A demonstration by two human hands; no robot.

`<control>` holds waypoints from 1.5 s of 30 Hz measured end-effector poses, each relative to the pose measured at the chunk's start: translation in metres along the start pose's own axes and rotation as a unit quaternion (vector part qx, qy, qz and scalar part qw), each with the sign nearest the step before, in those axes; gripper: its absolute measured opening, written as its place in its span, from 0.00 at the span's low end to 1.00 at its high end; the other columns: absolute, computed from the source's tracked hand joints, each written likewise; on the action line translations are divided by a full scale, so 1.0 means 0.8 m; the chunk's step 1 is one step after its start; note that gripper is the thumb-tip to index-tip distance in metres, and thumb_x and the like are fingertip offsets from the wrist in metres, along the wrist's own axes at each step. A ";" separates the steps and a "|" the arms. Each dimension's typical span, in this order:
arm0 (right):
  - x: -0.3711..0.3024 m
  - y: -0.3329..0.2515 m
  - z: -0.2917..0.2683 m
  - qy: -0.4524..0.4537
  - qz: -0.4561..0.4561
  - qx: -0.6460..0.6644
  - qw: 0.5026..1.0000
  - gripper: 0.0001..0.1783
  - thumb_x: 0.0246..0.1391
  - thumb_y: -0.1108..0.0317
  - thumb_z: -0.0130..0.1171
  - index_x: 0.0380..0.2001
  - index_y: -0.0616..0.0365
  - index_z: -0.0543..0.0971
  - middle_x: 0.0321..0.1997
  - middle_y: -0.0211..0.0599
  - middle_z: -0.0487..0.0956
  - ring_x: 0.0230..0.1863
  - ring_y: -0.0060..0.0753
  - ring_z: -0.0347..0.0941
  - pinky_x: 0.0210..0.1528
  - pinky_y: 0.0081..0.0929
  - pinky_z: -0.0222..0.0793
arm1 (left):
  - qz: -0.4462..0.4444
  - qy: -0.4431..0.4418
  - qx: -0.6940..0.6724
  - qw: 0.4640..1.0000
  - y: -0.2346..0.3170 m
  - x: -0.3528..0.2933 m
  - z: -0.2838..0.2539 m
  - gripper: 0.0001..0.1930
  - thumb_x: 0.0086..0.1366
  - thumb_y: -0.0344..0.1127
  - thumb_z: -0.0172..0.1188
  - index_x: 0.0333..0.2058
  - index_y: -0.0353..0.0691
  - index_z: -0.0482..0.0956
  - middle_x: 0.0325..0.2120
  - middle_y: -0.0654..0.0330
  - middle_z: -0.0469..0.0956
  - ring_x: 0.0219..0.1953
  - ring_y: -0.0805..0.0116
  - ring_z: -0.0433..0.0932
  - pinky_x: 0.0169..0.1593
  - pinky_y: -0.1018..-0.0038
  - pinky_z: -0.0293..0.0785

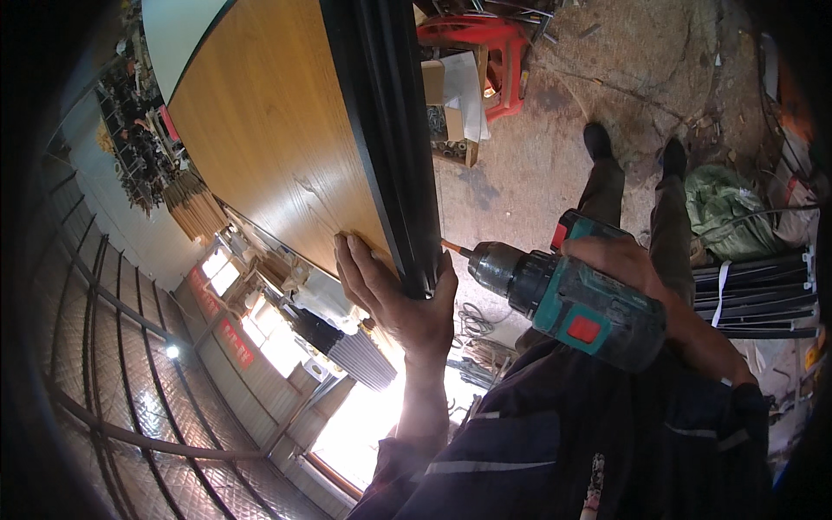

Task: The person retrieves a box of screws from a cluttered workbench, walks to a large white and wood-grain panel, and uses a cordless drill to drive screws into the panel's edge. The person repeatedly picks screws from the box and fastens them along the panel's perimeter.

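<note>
A wood-grain panel [277, 130] with a black grooved frame edge [390, 130] stands in front of me. My left hand [394, 303] is closed over its near end, fingers on the wood face and thumb across the black edge. In my right hand [611, 260] is a green and black cordless drill [598, 321], gripped by the handle. The drill points left, and its thin orange-brown bit [454, 247] reaches close to the black edge. Whether the tip touches the edge, I cannot tell.
Beyond the panel is a red plastic stool [511, 69], with cardboard boxes [446, 121] of small parts beside it. At the right lie a green sack [728, 212] and stacked black profiles [767, 295]. Loose coiled wire [475, 321] sits below the drill bit. Shelves with hanging goods line the left.
</note>
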State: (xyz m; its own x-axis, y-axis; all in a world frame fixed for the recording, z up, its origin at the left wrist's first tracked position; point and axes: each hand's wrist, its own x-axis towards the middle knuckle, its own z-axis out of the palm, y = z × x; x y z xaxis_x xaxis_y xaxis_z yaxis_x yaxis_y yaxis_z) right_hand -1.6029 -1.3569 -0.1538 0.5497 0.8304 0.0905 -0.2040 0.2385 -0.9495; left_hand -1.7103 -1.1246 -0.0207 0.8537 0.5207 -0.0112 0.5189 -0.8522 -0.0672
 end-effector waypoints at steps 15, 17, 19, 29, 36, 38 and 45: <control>-0.029 0.020 0.031 -0.012 0.158 0.246 0.956 0.39 0.60 0.63 0.67 0.71 0.62 0.65 0.63 0.48 0.77 0.60 0.36 0.78 0.65 0.31 0.72 | 0.002 0.007 -0.038 0.999 -0.007 -0.006 0.003 0.54 0.54 0.35 0.76 0.75 0.36 0.51 0.72 0.46 0.53 0.73 0.43 0.52 0.74 0.48 0.54; -0.036 0.025 0.041 0.003 0.182 0.302 0.936 0.41 0.60 0.63 0.68 0.72 0.63 0.63 0.66 0.47 0.75 0.63 0.34 0.76 0.67 0.30 0.70 | 0.000 0.008 -0.036 0.999 -0.008 -0.006 0.003 0.54 0.54 0.35 0.76 0.74 0.36 0.52 0.72 0.46 0.53 0.73 0.43 0.52 0.73 0.48 0.55; -0.032 0.015 0.040 -0.001 0.188 0.294 0.937 0.41 0.60 0.64 0.68 0.72 0.63 0.62 0.67 0.47 0.74 0.64 0.32 0.74 0.68 0.30 0.68 | -0.007 0.009 -0.029 1.000 -0.007 -0.008 0.001 0.54 0.55 0.36 0.76 0.74 0.36 0.52 0.72 0.46 0.53 0.72 0.43 0.53 0.73 0.48 0.55; -0.029 0.006 0.038 0.014 0.194 0.325 0.926 0.44 0.58 0.66 0.70 0.73 0.63 0.61 0.68 0.48 0.73 0.65 0.33 0.73 0.70 0.31 0.67 | -0.011 0.002 -0.022 1.000 -0.006 -0.006 0.001 0.55 0.50 0.25 0.71 0.75 0.38 0.51 0.72 0.50 0.53 0.73 0.50 0.53 0.72 0.59 0.62; -0.034 0.015 0.041 0.015 0.195 0.394 0.898 0.44 0.57 0.66 0.71 0.73 0.63 0.62 0.67 0.48 0.74 0.65 0.34 0.74 0.70 0.32 0.67 | -0.020 0.005 -0.037 0.999 -0.007 -0.008 0.003 0.54 0.50 0.25 0.71 0.75 0.38 0.51 0.72 0.50 0.52 0.74 0.51 0.54 0.73 0.58 0.61; -0.033 0.009 0.037 0.015 0.184 0.378 0.907 0.44 0.57 0.65 0.72 0.72 0.62 0.63 0.68 0.48 0.73 0.66 0.35 0.73 0.71 0.34 0.66 | -0.024 0.007 -0.061 0.998 -0.006 -0.007 0.003 0.54 0.51 0.25 0.72 0.75 0.39 0.52 0.72 0.50 0.52 0.74 0.52 0.53 0.74 0.59 0.60; -0.044 0.034 0.045 0.058 0.036 0.308 0.949 0.40 0.58 0.64 0.70 0.70 0.60 0.65 0.70 0.49 0.70 0.71 0.42 0.68 0.74 0.40 0.61 | -0.033 0.002 -0.055 0.998 0.001 -0.006 -0.001 0.55 0.51 0.29 0.77 0.75 0.42 0.53 0.73 0.52 0.53 0.75 0.53 0.53 0.74 0.59 0.57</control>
State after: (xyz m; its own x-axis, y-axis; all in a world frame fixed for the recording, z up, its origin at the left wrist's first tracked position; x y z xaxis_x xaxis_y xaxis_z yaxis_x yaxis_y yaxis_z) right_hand -1.6571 -1.3613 -0.1715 0.5952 0.8028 -0.0358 -0.6597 0.4628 -0.5921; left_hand -1.7142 -1.1281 -0.0196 0.8180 0.5751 -0.0057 0.5748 -0.8172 0.0416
